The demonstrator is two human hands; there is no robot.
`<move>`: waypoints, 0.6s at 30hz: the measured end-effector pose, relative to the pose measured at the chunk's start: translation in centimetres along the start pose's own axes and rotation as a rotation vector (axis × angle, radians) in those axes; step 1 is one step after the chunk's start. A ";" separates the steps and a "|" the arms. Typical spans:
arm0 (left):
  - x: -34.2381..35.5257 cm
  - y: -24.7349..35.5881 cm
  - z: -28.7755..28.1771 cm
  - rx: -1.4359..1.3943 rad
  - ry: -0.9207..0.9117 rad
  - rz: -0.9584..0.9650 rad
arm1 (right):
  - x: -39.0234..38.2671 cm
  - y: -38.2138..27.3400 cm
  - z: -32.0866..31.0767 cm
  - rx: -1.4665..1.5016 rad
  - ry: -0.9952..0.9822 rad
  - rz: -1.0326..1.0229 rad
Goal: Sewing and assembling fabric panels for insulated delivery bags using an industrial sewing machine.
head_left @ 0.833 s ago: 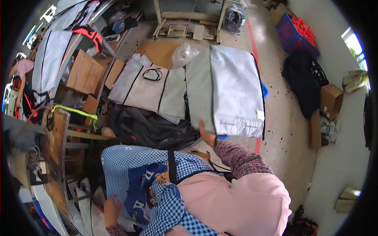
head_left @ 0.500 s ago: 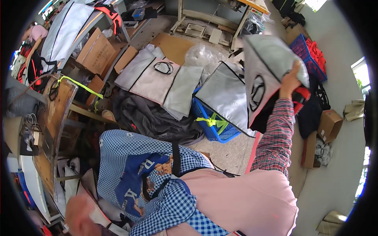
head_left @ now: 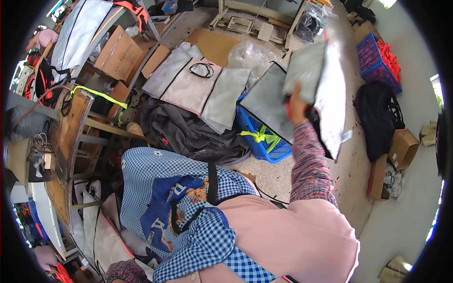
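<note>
My right hand [head_left: 296, 104] grips a folded grey-and-silver padded panel [head_left: 329, 113] with black edging, held up right of the other pieces. Under its left side, a grey panel [head_left: 266, 101] lies on a blue plastic basket [head_left: 266, 155] holding yellow-green strap [head_left: 259, 136]. Further left, stacked pale panels [head_left: 184, 89] with a black cord loop [head_left: 201, 70] rest beside dark crumpled fabric [head_left: 179, 132]. At the lower edge my left sleeve [head_left: 125, 271] shows; that hand is not visible.
A worn wooden bench [head_left: 78, 113] and cartons [head_left: 120, 54] line the left, where a co-worker [head_left: 46, 38] appears. A red-filled crate [head_left: 368, 66], black bag [head_left: 377, 113] and boxes [head_left: 403, 146] line the right wall. A metal machine stand [head_left: 252, 21] is at the back.
My right hand lifted the folded panel, exposing the basket, swung it rightward and has now turned it, moving slightly left. My left hand has dropped from sight at the lower edge.
</note>
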State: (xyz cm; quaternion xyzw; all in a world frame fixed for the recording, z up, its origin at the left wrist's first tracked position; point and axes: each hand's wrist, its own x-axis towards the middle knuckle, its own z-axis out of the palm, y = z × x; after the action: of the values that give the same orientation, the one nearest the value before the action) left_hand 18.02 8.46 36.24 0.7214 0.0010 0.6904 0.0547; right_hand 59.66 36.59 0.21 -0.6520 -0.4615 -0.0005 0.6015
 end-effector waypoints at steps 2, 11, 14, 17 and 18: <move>-0.8 0.6 -0.8 0.101 -0.007 0.027 | -8.5 3.8 1.4 0.127 -0.144 0.287; -12.6 3.6 -13.1 1.180 -0.478 -1.456 | -19.2 8.8 1.7 0.235 -0.168 1.319; -20.4 6.8 -16.1 1.249 -0.906 -1.611 | -17.8 7.3 2.1 0.362 -0.154 1.413; -25.2 11.0 -16.4 1.338 -1.007 -1.873 | -17.8 7.2 2.7 0.587 0.068 1.384; -26.2 12.2 -16.1 1.388 -1.055 -2.043 | -18.0 7.8 3.0 0.701 0.225 1.396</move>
State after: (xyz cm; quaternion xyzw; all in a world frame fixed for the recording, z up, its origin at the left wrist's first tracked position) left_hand -0.19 -4.46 11.81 0.4541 0.8614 -0.1609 0.1611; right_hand 52.35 29.35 -16.70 -0.5594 0.1452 0.4568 0.6763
